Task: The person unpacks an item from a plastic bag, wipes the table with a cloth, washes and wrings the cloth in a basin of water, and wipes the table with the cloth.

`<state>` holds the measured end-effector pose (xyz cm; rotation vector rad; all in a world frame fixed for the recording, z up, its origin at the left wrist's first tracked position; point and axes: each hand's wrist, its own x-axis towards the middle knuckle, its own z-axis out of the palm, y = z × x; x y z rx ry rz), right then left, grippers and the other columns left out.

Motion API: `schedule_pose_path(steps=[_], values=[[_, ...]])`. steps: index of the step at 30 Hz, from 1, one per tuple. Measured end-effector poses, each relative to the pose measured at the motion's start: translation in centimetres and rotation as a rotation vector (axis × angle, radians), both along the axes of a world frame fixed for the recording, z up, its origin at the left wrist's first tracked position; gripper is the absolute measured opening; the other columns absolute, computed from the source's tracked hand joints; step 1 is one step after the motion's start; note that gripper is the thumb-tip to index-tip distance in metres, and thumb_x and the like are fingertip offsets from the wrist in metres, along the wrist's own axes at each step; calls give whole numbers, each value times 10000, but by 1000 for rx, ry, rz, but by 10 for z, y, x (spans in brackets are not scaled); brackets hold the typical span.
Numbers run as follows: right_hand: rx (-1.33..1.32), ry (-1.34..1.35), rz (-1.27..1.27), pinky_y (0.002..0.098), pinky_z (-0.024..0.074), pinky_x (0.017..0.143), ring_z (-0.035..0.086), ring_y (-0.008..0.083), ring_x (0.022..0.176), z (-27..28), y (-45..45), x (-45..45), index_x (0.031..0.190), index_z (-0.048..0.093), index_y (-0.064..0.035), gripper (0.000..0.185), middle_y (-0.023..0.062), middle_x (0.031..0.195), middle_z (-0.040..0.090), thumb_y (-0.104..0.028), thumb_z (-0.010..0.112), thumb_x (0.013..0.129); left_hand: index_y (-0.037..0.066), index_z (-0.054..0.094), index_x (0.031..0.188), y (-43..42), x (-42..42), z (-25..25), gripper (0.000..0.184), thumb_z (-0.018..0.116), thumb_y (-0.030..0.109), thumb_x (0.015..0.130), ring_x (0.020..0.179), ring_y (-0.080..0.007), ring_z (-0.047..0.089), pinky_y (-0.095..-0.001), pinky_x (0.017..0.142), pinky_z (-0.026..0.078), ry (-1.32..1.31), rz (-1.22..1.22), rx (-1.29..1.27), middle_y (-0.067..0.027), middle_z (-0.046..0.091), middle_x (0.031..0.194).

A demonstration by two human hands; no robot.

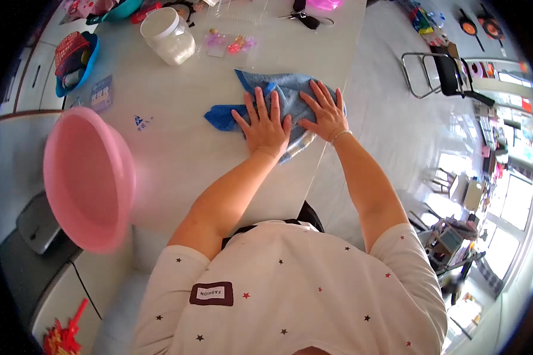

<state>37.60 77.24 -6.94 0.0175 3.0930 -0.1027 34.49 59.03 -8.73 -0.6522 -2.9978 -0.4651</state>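
Both palms are down on the blue towel (291, 93), and here it lies rumpled at the right-hand edge of the white table (183, 171)! The left hand (267, 127) presses flat, fingers parted, thumb angled out toward the other hand. The right hand (327, 115) sits just beside it at 3 o'clock, fingers a little fanned, thumb jutting toward 9 o'clock. A brighter blue end of the towel pokes out at 9 o'clock.

Now to the containers, taken from the towel! Between 8 and 9 o'clock stands the big pink basin (89, 177), mouth toward the camera, its smooth pink inside on show. At 9 o'clock, farther up the table, there's a blue basket (89, 70) loaded with red mesh (71, 50) and darker bits too jumbled to tell. Swing to 10 o'clock: a clear jar (180, 47) with a round white top, something white filling its lower part, exactly what, one cannot tell. And at 11 o'clock, clear packaging (216, 50) carries little pink and purple trinkets (238, 44). Keys (308, 21) lie just past 12!
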Motion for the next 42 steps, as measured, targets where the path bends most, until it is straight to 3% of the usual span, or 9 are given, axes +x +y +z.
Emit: schedule_pose_path(steps=[5, 9, 11, 16, 23, 27, 33, 37, 42], values=[[118, -73, 247, 516, 56, 1133, 103, 172, 1414, -6, 45, -50, 1399, 341, -333, 732, -25, 1530, 156, -677, 485, 769, 203, 309, 1424, 29, -10, -4, 595, 475, 413, 893, 1365, -389, 205, -677, 1007, 141, 117, -72, 26, -144, 211, 1497], [113, -89, 449, 531, 57, 1125, 94, 169, 1417, -14, 74, -104, 1409, 331, -324, 712, -26, 1534, 145, -607, 524, 785, 217, 356, 1406, 41, -10, -13, 545, 458, 420, 910, 1391, -291, 186, -561, 1087, 131, 25, -283, 55, -117, 235, 1495], [88, -53, 516, 541, 72, 1120, 107, 172, 1415, -15, 73, -119, 1407, 335, -318, 710, -28, 1528, 164, -566, 560, 782, 215, 372, 1401, 39, -3, -6, 542, 465, 422, 909, 1391, -254, 195, -516, 1106, 135, 39, -222, -5, -93, 252, 1494], [101, 143, 629, 564, 114, 1097, 143, 278, 1405, -8, 55, -100, 1418, 323, -252, 730, 77, 1514, 201, -525, 574, 789, 219, 418, 1376, 26, 26, 1, 529, 487, 429, 895, 1387, -254, 208, -516, 1110, 129, 49, -126, 44, -73, 259, 1496], [-192, 17, 871, 588, 139, 1072, 199, 390, 1367, -8, 2, -37, 1398, 355, -164, 728, 235, 1447, 259, -473, 589, 781, 279, 493, 1310, -42, 81, -1, 496, 577, 401, 836, 1357, -239, 284, -523, 1096, 179, 19, -221, 132, -62, 360, 1443], [-153, -72, 904, 590, 132, 1076, 191, 405, 1363, 0, -83, 28, 1379, 395, -184, 684, 259, 1443, 247, -501, 564, 797, 295, 540, 1259, -125, 137, 6, 493, 621, 406, 786, 1353, -213, 293, -524, 1094, 185, -67, -214, 83, -46, 365, 1440], [-86, -173, 813, 549, 241, 1020, 199, 419, 1342, 19, -186, 69, 1394, 380, -195, 716, 259, 1455, 213, -538, 559, 791, 271, 561, 1226, -247, 147, 22, 456, 609, 404, 792, 1358, -196, 274, -514, 1104, 170, -156, -282, -70, -5, 356, 1446], [-110, -123, 877, 493, 285, 998, 239, 405, 1321, 19, -223, 52, 1413, 342, -251, 736, 236, 1455, 231, -534, 578, 775, 255, 550, 1241, -309, 95, 20, 475, 599, 404, 793, 1364, -199, 258, -506, 1112, 154, -150, -288, -117, 11, 335, 1457], [-259, -8, 701, 484, 281, 1024, 276, 350, 1326, 8, -243, 39, 1397, 359, -252, 734, 200, 1446, 279, -431, 652, 748, 219, 504, 1290, -317, 39, 19, 494, 555, 397, 832, 1378, -211, 225, -488, 1113, 145, -62, -297, -127, 4, 286, 1482]])
